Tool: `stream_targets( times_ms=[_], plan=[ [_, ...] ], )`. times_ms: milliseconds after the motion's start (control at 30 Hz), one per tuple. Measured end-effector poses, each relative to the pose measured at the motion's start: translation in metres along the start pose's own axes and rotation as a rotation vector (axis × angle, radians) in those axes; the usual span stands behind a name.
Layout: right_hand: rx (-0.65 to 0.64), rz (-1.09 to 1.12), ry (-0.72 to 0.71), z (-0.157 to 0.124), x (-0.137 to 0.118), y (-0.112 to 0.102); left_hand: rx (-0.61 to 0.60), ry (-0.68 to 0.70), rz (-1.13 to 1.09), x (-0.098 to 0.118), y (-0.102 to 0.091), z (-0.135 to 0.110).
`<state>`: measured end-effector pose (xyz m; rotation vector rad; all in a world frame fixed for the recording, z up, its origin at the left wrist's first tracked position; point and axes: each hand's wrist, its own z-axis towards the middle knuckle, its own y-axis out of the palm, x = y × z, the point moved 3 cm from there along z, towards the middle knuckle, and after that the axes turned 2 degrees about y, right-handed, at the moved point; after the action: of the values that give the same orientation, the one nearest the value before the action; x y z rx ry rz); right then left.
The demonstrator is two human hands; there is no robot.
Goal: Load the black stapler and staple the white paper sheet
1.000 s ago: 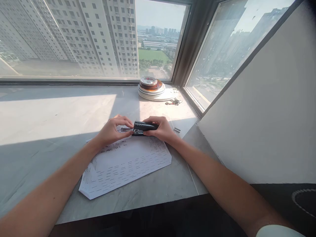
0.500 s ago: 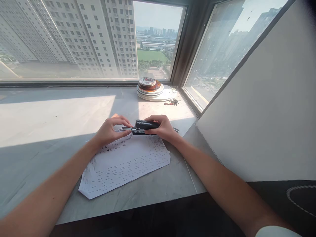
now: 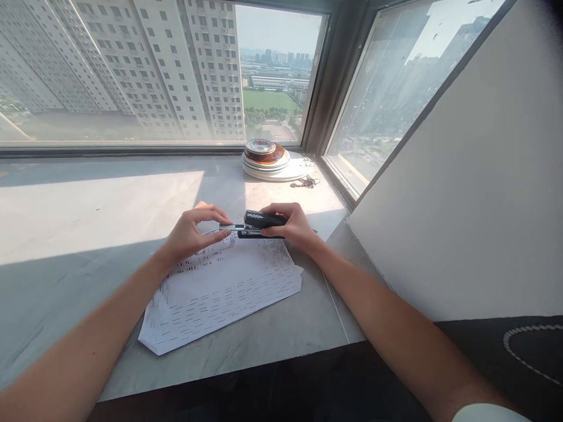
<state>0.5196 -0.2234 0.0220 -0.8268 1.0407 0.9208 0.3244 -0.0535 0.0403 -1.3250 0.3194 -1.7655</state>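
A black stapler (image 3: pixel 264 219) is held above the papers, its upper and lower arms parted at the left end. My right hand (image 3: pixel 290 224) is closed round its right part, thumb in front and fingers behind. My left hand (image 3: pixel 196 228) pinches a narrow metal tray (image 3: pixel 233 227) that sticks out of the stapler's left end, between the two arms. Beneath both hands lie white sheets of paper (image 3: pixel 229 299) with handwriting near the top and rows of short printed lines. The far edge of the sheets is partly hidden by the hands.
A stack of plates (image 3: pixel 266 161) stands by the window corner, with a small beaded cord or keychain (image 3: pixel 305 183) in front of it. The grey stone sill (image 3: pixel 105 228) runs left along the window. A white wall (image 3: pixel 466 193) slants down on the right.
The metal tray now lies straighter between the stapler's arms, with a dark section showing. Less metal pokes out beyond my right hand. My left hand has shifted slightly left.
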Motion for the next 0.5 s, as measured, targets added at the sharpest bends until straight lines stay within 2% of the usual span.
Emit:
stream_targets(
  times_ms=[500],
  plan=[
    [0.022,-0.015,-0.018,-0.0006,-0.001,-0.009,0.078,-0.034,-0.037,-0.0085,-0.0066,-0.0005]
  ],
)
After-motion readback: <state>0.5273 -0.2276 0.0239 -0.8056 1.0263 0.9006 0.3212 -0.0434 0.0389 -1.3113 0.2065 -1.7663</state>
